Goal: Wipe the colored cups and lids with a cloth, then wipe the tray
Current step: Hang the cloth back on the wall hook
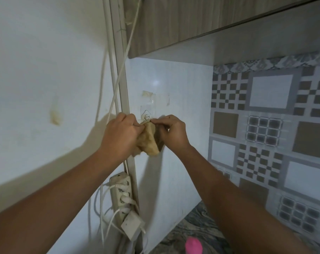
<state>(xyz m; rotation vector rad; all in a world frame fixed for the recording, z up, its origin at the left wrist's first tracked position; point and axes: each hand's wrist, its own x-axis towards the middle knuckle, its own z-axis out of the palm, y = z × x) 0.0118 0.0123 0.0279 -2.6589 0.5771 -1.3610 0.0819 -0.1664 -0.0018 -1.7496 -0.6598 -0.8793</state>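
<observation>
Power strip (121,195) hangs low on the wall. Left hand (119,132) is curled round the tan cloth (149,140), which sits just under the clear hook (146,116). Right hand (172,132) pinches the cloth's top edge. Patterned tiles (265,125) on the right, something pink (194,245) at the bottom.

No legible text, label, brand, number or sign found. Surfaces checked: cloth (148,140), power strip (121,193), plug adapter (132,226), patterned wall tiles (265,129). Adapter face is too blurred to read.
</observation>
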